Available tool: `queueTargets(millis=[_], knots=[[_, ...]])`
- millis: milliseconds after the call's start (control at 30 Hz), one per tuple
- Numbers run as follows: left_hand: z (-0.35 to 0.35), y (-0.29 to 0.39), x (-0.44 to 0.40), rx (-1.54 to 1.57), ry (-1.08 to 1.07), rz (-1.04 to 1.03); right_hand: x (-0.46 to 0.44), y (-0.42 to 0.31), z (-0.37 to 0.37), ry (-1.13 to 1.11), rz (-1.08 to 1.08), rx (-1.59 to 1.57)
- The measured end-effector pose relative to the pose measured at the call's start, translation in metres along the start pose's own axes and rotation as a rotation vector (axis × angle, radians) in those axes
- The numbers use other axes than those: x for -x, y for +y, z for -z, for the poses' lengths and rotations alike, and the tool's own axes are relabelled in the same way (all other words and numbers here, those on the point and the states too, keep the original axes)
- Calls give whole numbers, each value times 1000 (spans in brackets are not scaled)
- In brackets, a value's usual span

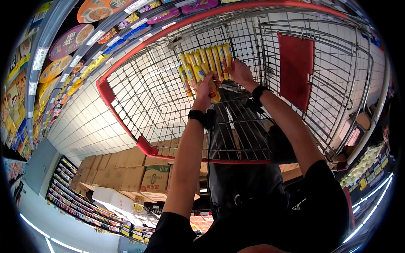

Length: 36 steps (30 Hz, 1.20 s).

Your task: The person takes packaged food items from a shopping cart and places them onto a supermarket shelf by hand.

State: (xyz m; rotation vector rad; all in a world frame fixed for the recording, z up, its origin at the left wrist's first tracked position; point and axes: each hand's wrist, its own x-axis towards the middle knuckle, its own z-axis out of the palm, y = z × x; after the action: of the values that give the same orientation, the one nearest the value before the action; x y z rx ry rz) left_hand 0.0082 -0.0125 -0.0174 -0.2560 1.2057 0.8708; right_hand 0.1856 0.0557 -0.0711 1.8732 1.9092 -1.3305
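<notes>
Rows of yellow-wrapped sausages (209, 58) lie side by side within the outline of the shopping cart (168, 101). My left hand (204, 87) is closed around one sausage at the near side of the rows, its lower end sticking out below the fingers. At the right end, my right hand (240, 72) has its fingers curled on the outermost sausage. Part of the sausages is hidden behind both hands. Each wrist wears a black band. Dark fabric (236, 122) shows through the wire below the hands.
The cart's red rim (202, 17) curves above, and a red panel (296, 71) hangs on the wire at the right. Shelves of packaged food (63, 46) line the left. Cardboard boxes (122, 173) are stacked at lower left, beside a rack of small goods (80, 202).
</notes>
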Motion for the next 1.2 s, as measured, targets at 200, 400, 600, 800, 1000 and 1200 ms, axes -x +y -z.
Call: queueTargets(millis=[200, 400, 600, 800, 1000, 1200], knots=[[-2, 0, 2, -53, -14, -49, -1, 5, -12, 104, 121, 17], [1, -5, -2, -57, 4, -45, 21, -23, 11, -18, 84, -296], [-5, -5, 1, -13, 74, -70, 46, -46, 20, -183, 262, -382], [-3, -2, 2, 194, -113, -43, 55, -64, 23, -261, 277, -309], [-3, -2, 5, 47, 33, -35, 60, -72, 24, -247, 399, -210], [9, -6, 2, 66, 42, -96, 42, -47, 10, -206, 431, -418]])
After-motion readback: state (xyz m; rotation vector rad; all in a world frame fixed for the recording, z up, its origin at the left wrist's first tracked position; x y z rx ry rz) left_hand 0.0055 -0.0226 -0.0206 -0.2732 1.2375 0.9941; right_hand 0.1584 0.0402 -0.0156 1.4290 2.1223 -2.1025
